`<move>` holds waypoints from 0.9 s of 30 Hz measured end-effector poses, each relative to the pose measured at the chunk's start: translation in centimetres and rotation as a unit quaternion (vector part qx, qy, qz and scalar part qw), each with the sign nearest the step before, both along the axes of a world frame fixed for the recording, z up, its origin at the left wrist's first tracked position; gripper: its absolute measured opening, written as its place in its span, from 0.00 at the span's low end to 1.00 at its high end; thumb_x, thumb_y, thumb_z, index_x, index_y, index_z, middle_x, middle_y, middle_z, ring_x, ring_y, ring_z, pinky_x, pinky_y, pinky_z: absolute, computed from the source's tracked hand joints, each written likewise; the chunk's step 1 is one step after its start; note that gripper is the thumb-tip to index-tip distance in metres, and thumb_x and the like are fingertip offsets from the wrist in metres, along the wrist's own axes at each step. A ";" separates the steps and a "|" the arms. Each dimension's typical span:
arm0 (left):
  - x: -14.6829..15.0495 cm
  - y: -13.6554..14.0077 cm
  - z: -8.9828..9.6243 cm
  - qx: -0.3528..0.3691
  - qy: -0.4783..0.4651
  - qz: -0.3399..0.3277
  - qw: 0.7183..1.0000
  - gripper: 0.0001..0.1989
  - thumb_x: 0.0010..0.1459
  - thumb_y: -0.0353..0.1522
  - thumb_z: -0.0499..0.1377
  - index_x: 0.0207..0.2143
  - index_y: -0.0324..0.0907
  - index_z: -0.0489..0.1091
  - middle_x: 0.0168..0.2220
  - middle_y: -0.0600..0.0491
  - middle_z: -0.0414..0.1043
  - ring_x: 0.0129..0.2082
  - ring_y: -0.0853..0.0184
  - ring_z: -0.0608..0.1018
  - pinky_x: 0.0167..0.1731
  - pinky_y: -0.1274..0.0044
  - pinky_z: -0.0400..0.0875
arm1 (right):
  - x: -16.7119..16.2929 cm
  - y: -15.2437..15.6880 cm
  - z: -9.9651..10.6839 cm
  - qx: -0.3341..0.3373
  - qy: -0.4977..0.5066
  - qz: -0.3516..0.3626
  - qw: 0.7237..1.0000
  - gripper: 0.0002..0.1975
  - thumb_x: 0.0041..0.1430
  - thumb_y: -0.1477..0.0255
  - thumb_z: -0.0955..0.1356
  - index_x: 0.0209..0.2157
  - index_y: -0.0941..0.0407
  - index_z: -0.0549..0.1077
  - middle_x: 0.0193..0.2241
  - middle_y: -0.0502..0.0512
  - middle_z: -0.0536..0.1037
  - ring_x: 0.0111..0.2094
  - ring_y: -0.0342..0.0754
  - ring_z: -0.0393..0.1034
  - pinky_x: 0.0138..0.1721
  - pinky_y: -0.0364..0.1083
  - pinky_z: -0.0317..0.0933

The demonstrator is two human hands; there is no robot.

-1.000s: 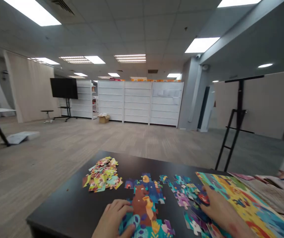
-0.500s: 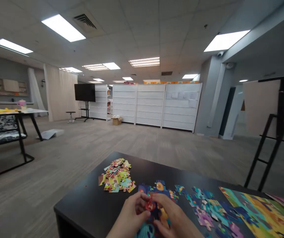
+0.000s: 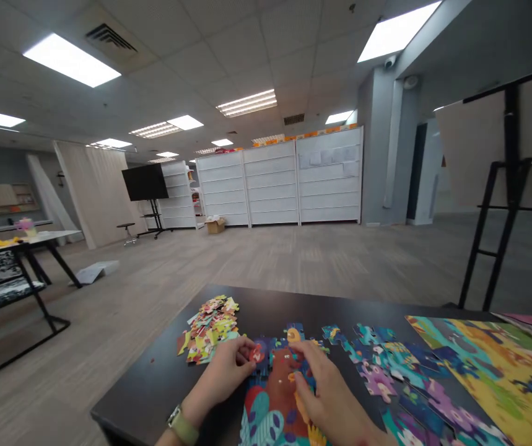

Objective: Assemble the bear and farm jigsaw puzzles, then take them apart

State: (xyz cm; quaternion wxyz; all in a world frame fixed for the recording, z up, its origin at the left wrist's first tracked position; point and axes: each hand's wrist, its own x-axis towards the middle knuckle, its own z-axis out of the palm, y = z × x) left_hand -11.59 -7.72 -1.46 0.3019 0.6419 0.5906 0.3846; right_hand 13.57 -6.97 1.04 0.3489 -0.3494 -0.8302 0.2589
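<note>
Between the thumb and fingers of my left hand [image 3: 228,367] is a dark blue puzzle piece [image 3: 258,353] with a red shape on it. It sits at the upper left edge of the partly joined puzzle [image 3: 266,402], which shows a brown figure and teal leaves. Whether the piece is locked in, I cannot tell. My right hand [image 3: 328,387] lies over the puzzle's right side, thumb and fingers apart, covering part of it. Beyond the hands, an orange and blue piece [image 3: 294,333] forms the top of the puzzle.
A heap of yellow and red puzzle pieces [image 3: 212,325] lies at the left on the black table [image 3: 154,378]. Loose teal and purple pieces [image 3: 377,378] spread to the right, beside a colourful picture sheet [image 3: 502,365]. A black easel [image 3: 493,254] stands behind.
My hands were close together around the red-marked piece and have moved apart. My left hand has gone left with it, uncovering the brown figure. The head view has tilted.
</note>
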 end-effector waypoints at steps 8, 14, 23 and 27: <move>-0.8 0.3 0.1 -0.026 -0.015 -0.023 0.999 0.18 0.50 0.37 0.64 0.41 0.36 0.75 0.34 0.48 0.78 0.35 0.62 0.78 0.34 0.75 0.70 | -0.1 -0.1 -0.2 -0.012 -0.006 0.025 1.000 0.19 0.60 0.77 0.62 0.52 0.56 0.69 0.51 0.60 0.73 0.53 0.52 0.69 0.57 0.51 0.63; -0.3 0.0 0.4 -0.026 0.014 -0.027 0.999 0.18 0.53 0.41 0.64 0.40 0.36 0.77 0.32 0.50 0.78 0.31 0.65 0.77 0.30 0.78 0.68 | -0.1 -0.2 -0.2 -0.018 -0.019 0.024 0.999 0.19 0.60 0.77 0.61 0.52 0.54 0.70 0.52 0.59 0.73 0.54 0.52 0.69 0.56 0.49 0.63; 0.4 -0.1 -0.4 0.029 0.125 0.021 0.992 0.11 0.53 0.36 0.63 0.35 0.39 0.76 0.28 0.53 0.73 0.26 0.66 0.75 0.27 0.78 0.64 | -0.2 -0.4 0.0 -0.029 -0.030 0.026 0.999 0.17 0.59 0.79 0.61 0.48 0.54 0.71 0.49 0.58 0.74 0.51 0.51 0.69 0.54 0.48 0.63; 0.5 -0.2 -0.3 0.046 0.169 0.024 0.984 0.10 0.54 0.34 0.62 0.38 0.40 0.75 0.30 0.54 0.73 0.27 0.66 0.75 0.30 0.78 0.65 | -0.2 -0.3 -0.5 -0.018 -0.025 0.035 0.999 0.16 0.58 0.81 0.61 0.45 0.55 0.71 0.47 0.57 0.74 0.50 0.50 0.69 0.53 0.47 0.62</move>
